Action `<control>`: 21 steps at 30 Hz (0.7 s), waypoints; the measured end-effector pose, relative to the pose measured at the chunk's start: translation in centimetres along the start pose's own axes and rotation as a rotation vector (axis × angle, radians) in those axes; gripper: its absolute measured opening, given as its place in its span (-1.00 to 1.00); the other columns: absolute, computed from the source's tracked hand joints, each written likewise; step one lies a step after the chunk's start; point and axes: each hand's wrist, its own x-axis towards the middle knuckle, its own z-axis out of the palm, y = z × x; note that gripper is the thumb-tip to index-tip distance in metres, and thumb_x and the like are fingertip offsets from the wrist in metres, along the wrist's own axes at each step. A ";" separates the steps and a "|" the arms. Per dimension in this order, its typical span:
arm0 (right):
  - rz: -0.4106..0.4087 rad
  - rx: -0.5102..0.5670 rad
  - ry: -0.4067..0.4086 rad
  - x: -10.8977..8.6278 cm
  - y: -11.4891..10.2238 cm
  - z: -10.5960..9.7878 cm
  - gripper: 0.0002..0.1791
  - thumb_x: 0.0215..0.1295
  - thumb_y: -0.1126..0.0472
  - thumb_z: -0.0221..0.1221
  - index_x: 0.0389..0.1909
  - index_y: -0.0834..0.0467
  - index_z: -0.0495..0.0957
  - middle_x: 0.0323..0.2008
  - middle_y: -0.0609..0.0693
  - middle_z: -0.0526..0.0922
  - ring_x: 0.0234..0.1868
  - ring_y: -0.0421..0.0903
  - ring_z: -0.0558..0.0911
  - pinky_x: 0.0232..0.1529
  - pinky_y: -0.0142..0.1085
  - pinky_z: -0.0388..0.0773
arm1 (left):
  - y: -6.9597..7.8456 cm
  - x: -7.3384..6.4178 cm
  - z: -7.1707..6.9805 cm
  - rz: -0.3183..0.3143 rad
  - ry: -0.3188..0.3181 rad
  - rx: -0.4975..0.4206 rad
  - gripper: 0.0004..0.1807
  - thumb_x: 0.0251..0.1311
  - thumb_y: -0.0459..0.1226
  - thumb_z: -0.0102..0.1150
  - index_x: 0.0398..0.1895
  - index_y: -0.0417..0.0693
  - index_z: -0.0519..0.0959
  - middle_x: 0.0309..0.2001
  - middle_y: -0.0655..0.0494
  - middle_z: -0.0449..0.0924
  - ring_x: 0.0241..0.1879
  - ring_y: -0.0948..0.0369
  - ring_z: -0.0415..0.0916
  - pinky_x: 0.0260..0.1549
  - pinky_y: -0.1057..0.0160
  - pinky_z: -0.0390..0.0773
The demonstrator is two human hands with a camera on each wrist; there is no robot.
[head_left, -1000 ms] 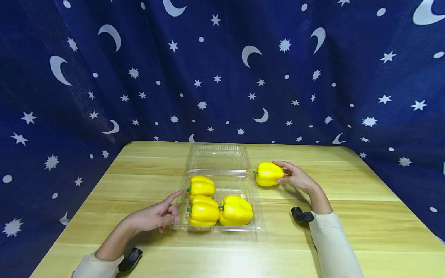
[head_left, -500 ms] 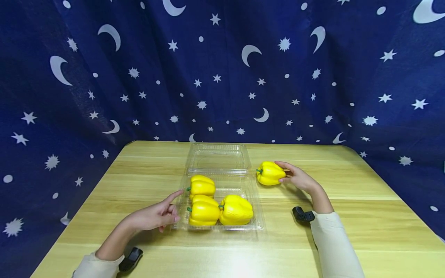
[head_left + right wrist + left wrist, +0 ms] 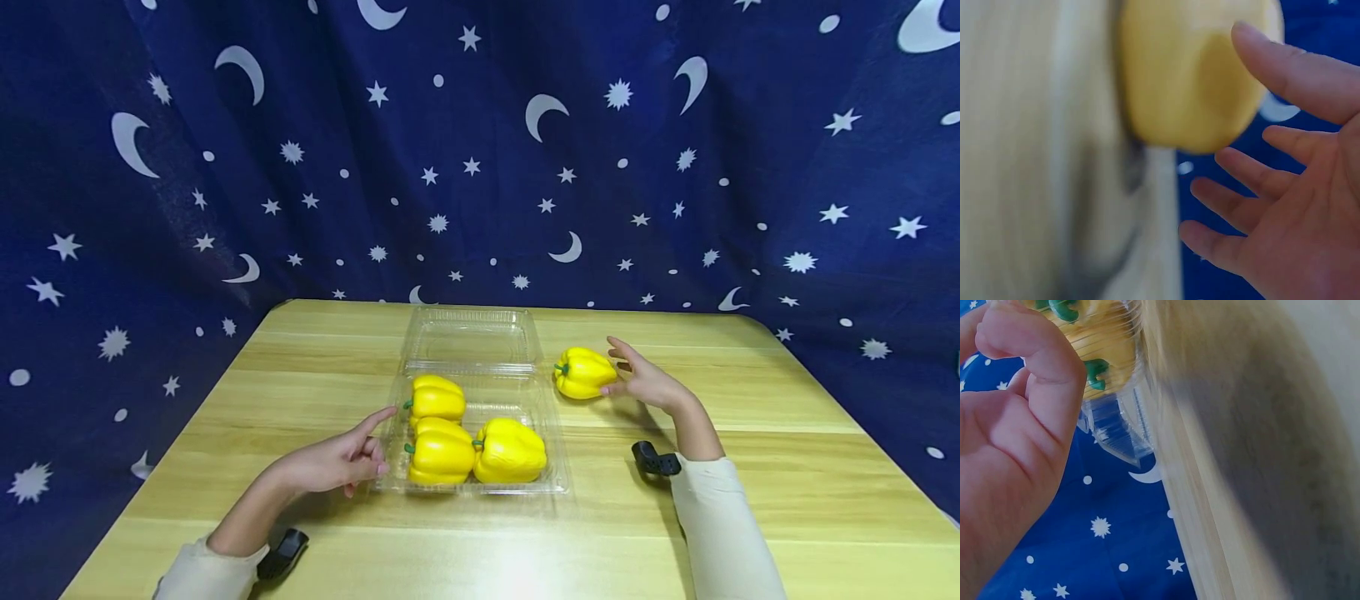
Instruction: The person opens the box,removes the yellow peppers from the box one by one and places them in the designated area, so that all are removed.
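Note:
A yellow bell pepper (image 3: 585,373) lies on its side on the table, its green stem turned left. Close by its right end is my right hand (image 3: 648,382), fingers spread and thumb tip near the skin; the right wrist view shows the fingers apart from the pepper (image 3: 1191,75). A clear plastic clamshell container (image 3: 517,396) stands with its lid (image 3: 471,342) folded back. Inside are three more yellow bell peppers: one at the back (image 3: 438,398), two in front (image 3: 440,452) (image 3: 510,451). My left hand (image 3: 333,460) rests at the container's left edge, index finger extended, other fingers bent.
The wooden table (image 3: 315,358) carries everything. Behind it hangs a dark blue curtain (image 3: 480,125) with white moons and stars. Black wrist devices sit by the left sleeve (image 3: 282,556) and the right sleeve (image 3: 655,459).
My right hand has let go of the bell pepper, its fingers spreading and drawing back to the right. That pepper has shifted slightly right and turned a little. The left hand has stayed in place.

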 end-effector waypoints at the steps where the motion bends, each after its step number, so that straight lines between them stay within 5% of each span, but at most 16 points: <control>1: 0.001 -0.010 0.007 -0.1 -0.4 -0.1 0.04 0.09 0.28 0.22 0.40 0.27 -0.32 0.32 0.45 -0.10 0.30 0.44 -0.05 0.19 0.31 0.00 | 0.0 0.0 0.0 0.002 0.000 -0.001 -0.17 0.30 -0.26 -0.05 0.40 -0.17 -0.37 -0.35 0.05 0.32 -0.50 0.24 0.34 -0.61 0.30 0.49; 12: -0.079 -0.061 0.019 -1.2 -4.7 0.4 0.11 0.06 0.14 0.28 0.43 0.10 -0.34 0.41 0.24 -0.26 0.38 0.30 -0.22 0.20 0.34 -0.16 | 0.1 0.0 -0.1 0.007 -0.009 -0.012 -0.17 0.30 -0.28 -0.06 0.40 -0.16 -0.38 -0.38 0.06 0.30 -0.52 0.28 0.32 -0.61 0.31 0.48; 21: -0.175 -0.116 -0.026 -2.3 -5.7 3.1 0.11 0.04 0.08 0.31 0.43 0.04 -0.28 0.39 0.27 -0.21 0.37 0.31 -0.13 0.23 0.29 -0.07 | 0.4 0.0 0.0 -0.006 -0.007 -0.009 -0.18 0.30 -0.32 -0.09 0.40 -0.16 -0.39 -0.38 0.07 0.31 -0.52 0.23 0.34 -0.60 0.28 0.49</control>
